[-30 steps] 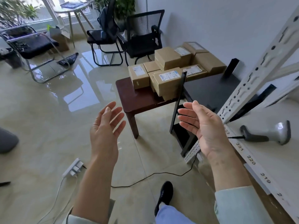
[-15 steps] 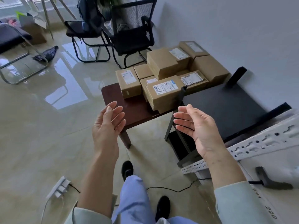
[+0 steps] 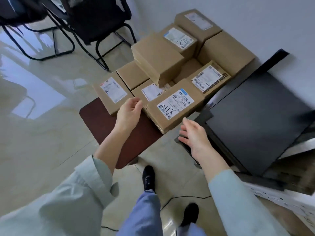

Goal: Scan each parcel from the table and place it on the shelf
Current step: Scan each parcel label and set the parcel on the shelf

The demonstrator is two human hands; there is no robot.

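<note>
Left hand [image 3: 129,110] open, fingers loosely curled, holding nothing, just beside the near-left edge of the front parcel [image 3: 175,106]. Right hand [image 3: 194,135] open, palm turned inward, empty, near that parcel's near-right corner, not touching. Front parcel lies label up on the brown table [image 3: 105,123], at its near edge. More parcels [image 3: 158,57] are stacked behind it. A black panel [image 3: 252,116] stands right of it; chair [image 3: 95,23] beyond. Both forearms extend forward, sleeves pushed back.
</note>
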